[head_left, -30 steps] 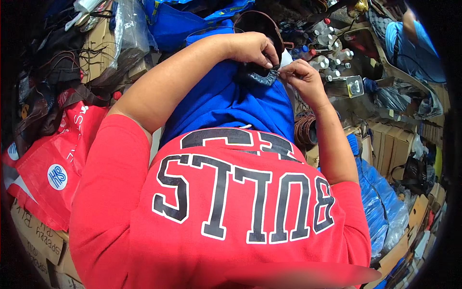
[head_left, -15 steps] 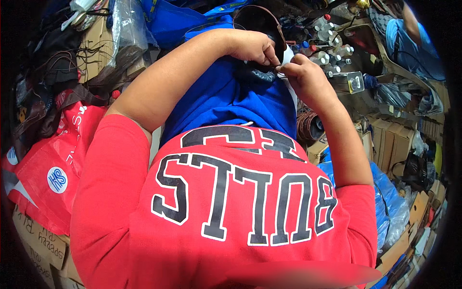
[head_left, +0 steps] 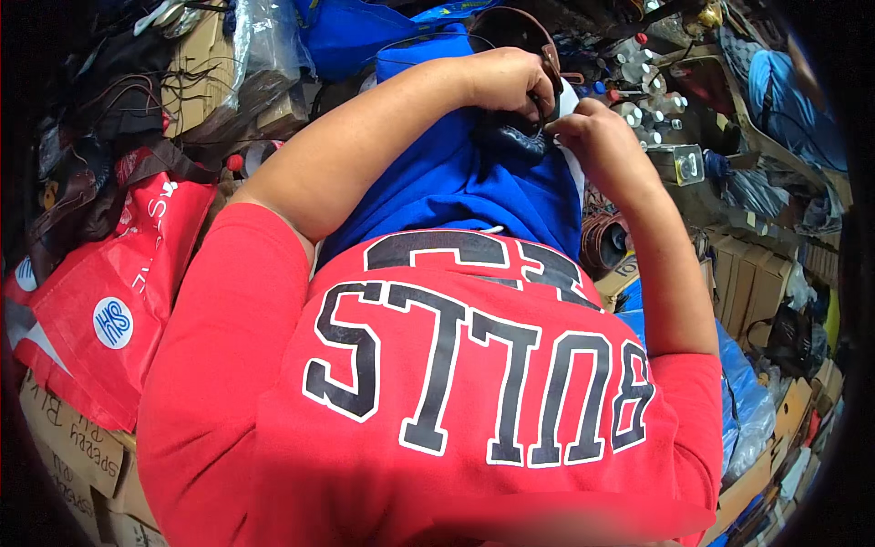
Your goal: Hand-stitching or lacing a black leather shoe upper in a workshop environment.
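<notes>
A dark, shoe-like item [head_left: 513, 139] with a wrinkled near end lies on my lap, over blue shorts [head_left: 415, 196]. Behind my hands a thin brown leather edge [head_left: 543, 35] curves round its far end. My left hand [head_left: 512, 80] is closed on this item, fingers curled down over its near part and partly hidden. To the right, my right hand [head_left: 594, 137] is closed in a pinch beside the item. Whatever its fingertips hold is too small to make out. A small gap separates the two hands.
Several clear bottles [head_left: 652, 109] stand at the right, near a square-sided container [head_left: 679, 164]. Cardboard boxes [head_left: 747, 283] and blue plastic [head_left: 743, 392] lie at my right side. A red bag [head_left: 137, 283] and cardboard with dark cords [head_left: 196, 87] are at my left.
The hands' fingertips, close together before, have drawn apart. My left fingers now curl down on the dark item; my right hand keeps its pinch. The whole view has shifted slightly.
</notes>
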